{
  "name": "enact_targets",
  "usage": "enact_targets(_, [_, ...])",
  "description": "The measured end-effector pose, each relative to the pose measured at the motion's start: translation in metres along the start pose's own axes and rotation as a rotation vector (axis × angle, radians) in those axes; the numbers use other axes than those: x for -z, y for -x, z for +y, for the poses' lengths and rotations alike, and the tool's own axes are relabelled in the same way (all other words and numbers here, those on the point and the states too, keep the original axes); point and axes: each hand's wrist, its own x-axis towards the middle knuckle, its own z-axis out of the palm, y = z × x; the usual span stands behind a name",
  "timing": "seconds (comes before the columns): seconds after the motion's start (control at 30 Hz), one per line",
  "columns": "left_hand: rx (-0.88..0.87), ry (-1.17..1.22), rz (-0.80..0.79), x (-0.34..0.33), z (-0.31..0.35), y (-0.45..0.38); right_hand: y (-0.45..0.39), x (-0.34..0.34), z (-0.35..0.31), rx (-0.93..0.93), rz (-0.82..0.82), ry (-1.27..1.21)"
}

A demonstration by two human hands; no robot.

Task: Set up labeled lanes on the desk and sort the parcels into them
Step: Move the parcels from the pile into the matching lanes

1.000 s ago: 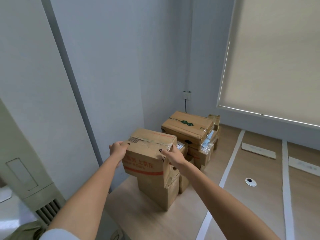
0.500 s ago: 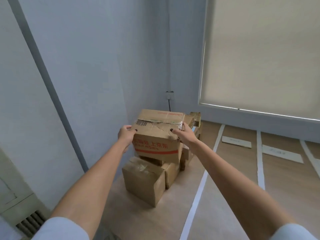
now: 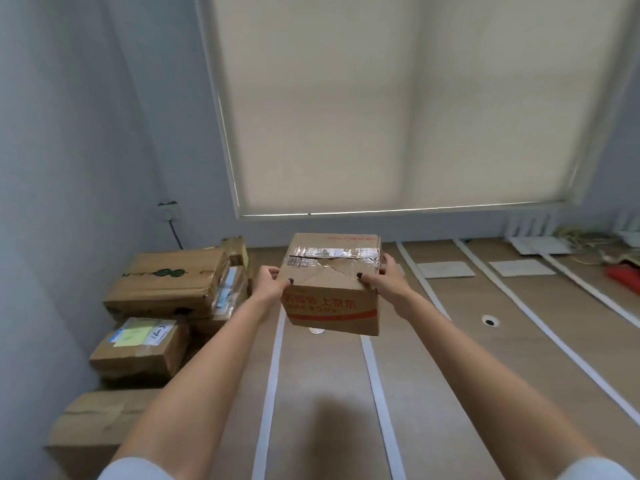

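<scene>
Above the taped lanes of the desk (image 3: 433, 393), you hold a cardboard parcel (image 3: 332, 292) in mid-air, your left hand (image 3: 272, 284) and right hand (image 3: 384, 282) clamped on its opposite sides, fingers wrapped over the top edges. Keep the grip level and low on the sides (the top flap is torn and its tape is crumpled), and lower the box flat between two white tape strips (image 3: 273, 375) rather than dropping it. Which lane it belongs in is hard to say, since the label sheets (image 3: 445, 270) at the far end are too blurred to read. To your left the unsorted parcels (image 3: 166, 289) crowd the wall, so swing right, where open lanes give room. Mind the cable port (image 3: 490, 321) and the red item (image 3: 625, 275) near the far right edge.
</scene>
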Motion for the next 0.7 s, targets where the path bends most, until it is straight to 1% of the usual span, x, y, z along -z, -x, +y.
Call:
enact_targets(0.17, [0.030,0.041,-0.191,-0.053,0.006,-0.001,0.007,0.058,0.024,-0.029,0.073,0.037])
enact_targets(0.27, [-0.026,0.013,-0.214,-0.067,0.006,-0.003,0.007,0.073,0.031,-0.035,0.101,0.021])
enact_targets(0.33, [-0.086,0.034,-0.208,-0.072,0.003,-0.003,0.007,0.077,0.034,-0.028,0.119,-0.020])
enact_targets(0.4, [-0.108,0.063,-0.194,-0.073,0.001,-0.003,0.007,0.077,0.033,-0.037,0.119,-0.065])
enact_targets(0.47, [-0.075,0.089,-0.188,-0.074,-0.001,-0.005,0.004,0.075,0.033,-0.043,0.107,-0.085])
enact_targets(0.53, [0.006,0.144,-0.177,-0.075,-0.001,-0.008,0.001,0.071,0.034,-0.031,0.088,-0.101])
enact_targets(0.6, [0.096,0.271,-0.188,-0.076,0.001,-0.008,0.000,0.065,0.035,-0.021,0.084,-0.105])
enact_targets(0.7, [0.132,0.405,-0.200,-0.074,0.001,-0.008,-0.003,0.055,0.037,-0.008,0.132,-0.100])
